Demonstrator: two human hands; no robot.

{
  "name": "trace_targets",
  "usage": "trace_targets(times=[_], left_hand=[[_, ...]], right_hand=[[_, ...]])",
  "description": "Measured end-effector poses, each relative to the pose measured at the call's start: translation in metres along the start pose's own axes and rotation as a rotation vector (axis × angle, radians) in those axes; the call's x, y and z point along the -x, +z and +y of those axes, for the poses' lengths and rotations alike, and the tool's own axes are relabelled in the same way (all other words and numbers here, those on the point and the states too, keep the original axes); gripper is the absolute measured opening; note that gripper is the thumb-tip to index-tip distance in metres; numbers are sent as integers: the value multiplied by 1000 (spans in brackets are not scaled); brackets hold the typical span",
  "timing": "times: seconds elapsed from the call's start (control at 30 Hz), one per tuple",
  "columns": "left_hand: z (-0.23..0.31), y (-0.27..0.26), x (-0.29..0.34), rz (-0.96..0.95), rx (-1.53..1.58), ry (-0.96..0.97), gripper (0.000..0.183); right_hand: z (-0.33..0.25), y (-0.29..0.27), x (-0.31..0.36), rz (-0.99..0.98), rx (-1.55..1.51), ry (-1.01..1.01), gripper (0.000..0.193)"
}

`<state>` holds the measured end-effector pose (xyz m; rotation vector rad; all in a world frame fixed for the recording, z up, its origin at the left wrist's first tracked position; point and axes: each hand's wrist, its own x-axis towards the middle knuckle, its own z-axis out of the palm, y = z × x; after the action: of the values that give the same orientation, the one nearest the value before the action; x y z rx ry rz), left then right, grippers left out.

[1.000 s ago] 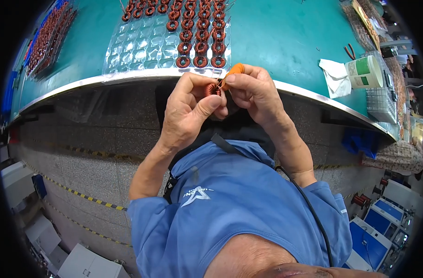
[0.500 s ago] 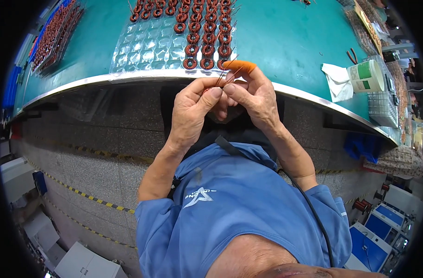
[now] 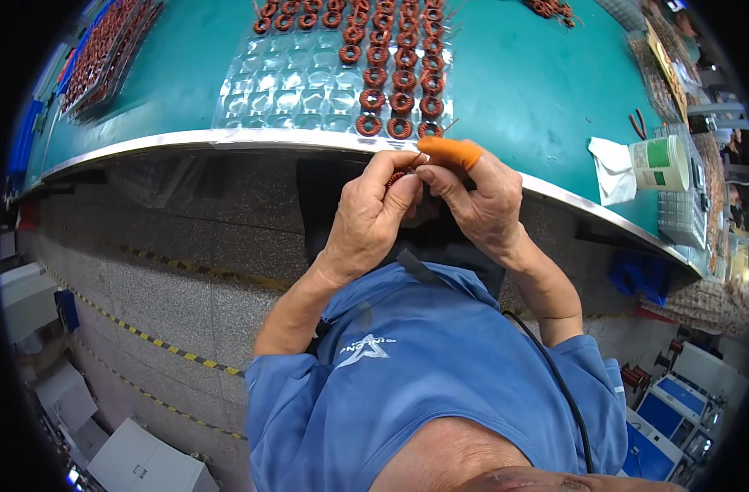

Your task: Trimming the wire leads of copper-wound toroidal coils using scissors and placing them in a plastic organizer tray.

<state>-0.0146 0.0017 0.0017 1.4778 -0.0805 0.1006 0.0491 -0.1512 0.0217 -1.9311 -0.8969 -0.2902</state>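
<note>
Just off the near bench edge (image 3: 170,140), above the lap: copper-wound toroidal coil (image 3: 395,178), mostly covered by fingers, clamped btwn thumb and bent forefinger of L hand (image 3: 365,215). Close beside L fingertips: thumb and forefinger of R hand (image 3: 489,209), latter in orange finger cot (image 3: 450,151); can't tell if pinched on a wire end or merely resting near, contact pt. hidden. Beyond, on green bench top (image 3: 538,98): clear blister tray (image 3: 288,82), part-filled w/ similar coils (image 3: 368,125), many pockets bare toward L.

Risks (judged, not seen): could slip from L pinch if gripped by too little of the rim, w/ floor rather than bench top below. Could loosen turns or scrape wire coating if tugged hard at one end. Could kink or snap a wire if bent sharply at one pt. Could over-squeeze, owing to feel dulled by cot. Could snag the lead (image 3: 451,125) jutting at tray's near R corner, and so unseat a coil, if lifted carelessly. Well apart at R: white-and-green tub (image 3: 660,160) touching white cloth (image 3: 612,168); prob. no hazard at present.
</note>
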Motion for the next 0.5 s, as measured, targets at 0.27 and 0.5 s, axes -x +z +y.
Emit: trace_targets(times=[0.27, 0.5], left_hand=[[-14, -41, 12, 208, -21, 67, 37], [-22, -57, 31, 289, -190, 77, 16]], right_hand=[[1, 8, -107, -119, 98, -246, 11], [53, 44, -165, -591, 330, -344, 15]])
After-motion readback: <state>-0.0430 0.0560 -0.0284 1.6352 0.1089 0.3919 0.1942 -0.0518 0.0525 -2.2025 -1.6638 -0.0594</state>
